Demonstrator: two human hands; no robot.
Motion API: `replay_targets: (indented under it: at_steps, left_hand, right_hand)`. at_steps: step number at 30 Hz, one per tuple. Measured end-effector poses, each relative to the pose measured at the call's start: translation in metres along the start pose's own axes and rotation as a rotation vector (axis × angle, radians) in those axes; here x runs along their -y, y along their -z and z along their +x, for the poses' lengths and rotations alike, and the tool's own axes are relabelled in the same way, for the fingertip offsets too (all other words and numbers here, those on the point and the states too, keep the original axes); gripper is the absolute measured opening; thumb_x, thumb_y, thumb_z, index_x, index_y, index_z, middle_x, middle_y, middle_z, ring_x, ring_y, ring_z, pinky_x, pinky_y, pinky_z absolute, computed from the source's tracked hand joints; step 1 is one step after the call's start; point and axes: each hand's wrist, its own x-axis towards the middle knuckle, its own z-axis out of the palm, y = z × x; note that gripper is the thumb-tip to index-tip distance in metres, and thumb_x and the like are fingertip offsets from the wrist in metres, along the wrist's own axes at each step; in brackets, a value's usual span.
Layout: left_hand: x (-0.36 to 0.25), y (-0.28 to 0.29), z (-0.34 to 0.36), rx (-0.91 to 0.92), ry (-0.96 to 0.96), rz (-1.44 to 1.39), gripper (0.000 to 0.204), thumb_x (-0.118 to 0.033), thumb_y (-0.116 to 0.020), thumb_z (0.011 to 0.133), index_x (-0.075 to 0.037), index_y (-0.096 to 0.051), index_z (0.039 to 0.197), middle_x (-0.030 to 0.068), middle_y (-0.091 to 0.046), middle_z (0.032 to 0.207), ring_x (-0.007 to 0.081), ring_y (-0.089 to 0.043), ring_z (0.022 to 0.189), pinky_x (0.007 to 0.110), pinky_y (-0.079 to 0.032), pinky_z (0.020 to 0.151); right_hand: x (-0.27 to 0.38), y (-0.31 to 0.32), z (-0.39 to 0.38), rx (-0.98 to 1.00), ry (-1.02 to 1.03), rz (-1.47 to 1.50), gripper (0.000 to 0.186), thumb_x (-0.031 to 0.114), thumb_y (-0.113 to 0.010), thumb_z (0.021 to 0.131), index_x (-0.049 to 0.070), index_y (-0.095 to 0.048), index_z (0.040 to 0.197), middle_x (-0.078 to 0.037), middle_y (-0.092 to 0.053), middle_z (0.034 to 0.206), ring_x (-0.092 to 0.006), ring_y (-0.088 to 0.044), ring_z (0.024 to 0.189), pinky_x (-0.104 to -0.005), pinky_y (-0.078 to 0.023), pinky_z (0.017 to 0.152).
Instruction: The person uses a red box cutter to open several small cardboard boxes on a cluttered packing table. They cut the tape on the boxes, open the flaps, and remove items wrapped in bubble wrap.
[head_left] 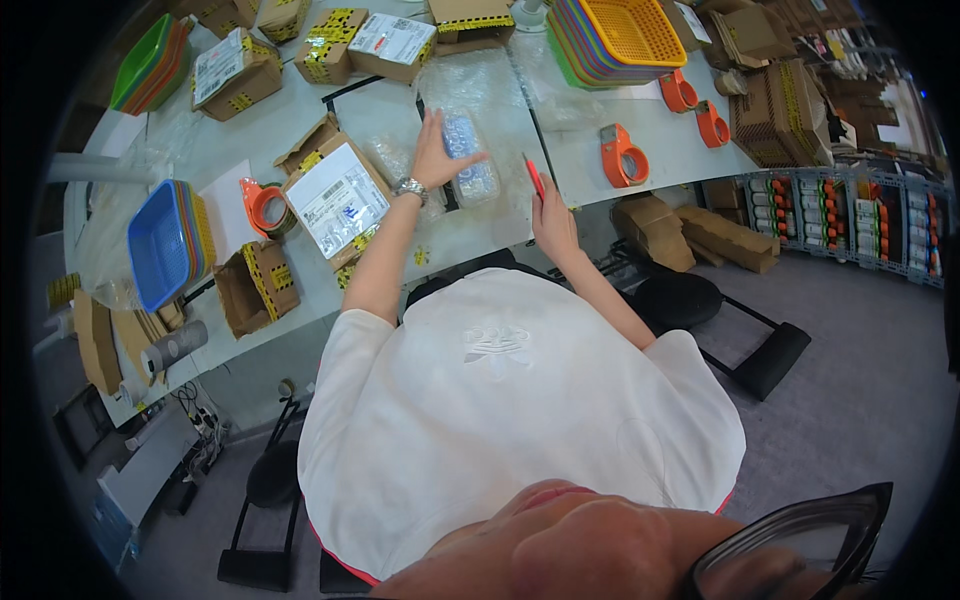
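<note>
My left hand (435, 155), with a watch at its wrist, lies beside a bubble-wrapped bundle (473, 170) on the table. Its fingers are spread, with the thumb reaching over the wrap. In my right hand (553, 222), a red utility knife (534, 177) points up and away from me, just right of the bundle. What is inside the bubble wrap cannot be made out clearly. To the left of my left arm is a cardboard box (375, 172) with a white label (338, 203) on it.
Taped boxes (392, 47) line the far side. Stacked baskets stand at the left (160, 245) and far right (625, 35). Orange tape dispensers (625, 160) lie on the right table, another (265, 207) on the left. An opened carton (255, 290) sits near the front edge.
</note>
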Motion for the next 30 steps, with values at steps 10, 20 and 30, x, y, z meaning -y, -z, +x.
replay_targets:
  at_steps: [10,20,30]
  left_hand:
    - [-0.008,-0.023,-0.028,-0.02,0.364,-0.053,0.078,-0.067,-0.061,0.085,0.006,-0.059,0.115,0.0284,-0.059,0.117,0.0437,-0.061,0.106,0.048,-0.048,0.093]
    - [0.017,-0.014,-0.021,0.027,0.113,-0.085,0.059,-0.052,-0.055,0.097,0.005,-0.064,0.103,0.0268,-0.066,0.095,0.0433,-0.064,0.089,0.047,-0.048,0.082]
    - [0.026,-0.01,-0.015,0.173,0.106,-0.03,0.06,-0.052,-0.055,0.097,0.005,-0.062,0.116,0.0301,-0.065,0.11,0.0433,-0.064,0.101,0.044,-0.049,0.088]
  right_hand:
    - [-0.017,-0.071,0.062,0.058,0.169,-0.01,0.064,0.042,-0.068,0.09,0.001,-0.05,0.136,-0.021,-0.052,0.123,-0.0384,-0.057,0.108,-0.0465,-0.047,0.093]
    - [-0.019,-0.094,0.081,0.374,0.015,0.522,0.058,0.032,-0.073,0.09,0.001,-0.056,0.136,-0.009,-0.057,0.101,-0.0156,-0.057,0.079,-0.0301,-0.05,0.071]
    - [-0.03,-0.079,0.096,0.536,0.075,0.532,0.05,0.032,-0.07,0.092,-0.002,-0.061,0.128,-0.012,-0.064,0.102,-0.0184,-0.06,0.073,-0.0331,-0.051,0.073]
